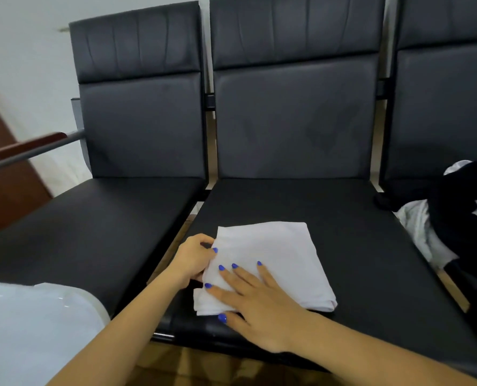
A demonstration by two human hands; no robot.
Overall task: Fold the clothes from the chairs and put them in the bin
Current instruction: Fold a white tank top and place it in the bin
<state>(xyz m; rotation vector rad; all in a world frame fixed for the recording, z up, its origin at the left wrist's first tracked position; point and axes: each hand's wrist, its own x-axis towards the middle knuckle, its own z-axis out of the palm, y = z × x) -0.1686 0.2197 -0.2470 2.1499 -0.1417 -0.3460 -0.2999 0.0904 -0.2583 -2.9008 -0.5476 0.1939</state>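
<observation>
White folded cloth lies on middle chair seat. Left hand grip pinches its left edge; right hand flat on top, fingers straight. Unfolded clothes pile on right chair.

Row of three black padded chairs, high backs, joined by a dark metal frame; the middle one taken as landmark. Behind it, plain pale wall, evenly lit. Left of it, a reddish-brown wooden armrest on a grey metal bar, with a brown wooden panel beyond. Below it, brown wood-toned floor.
</observation>
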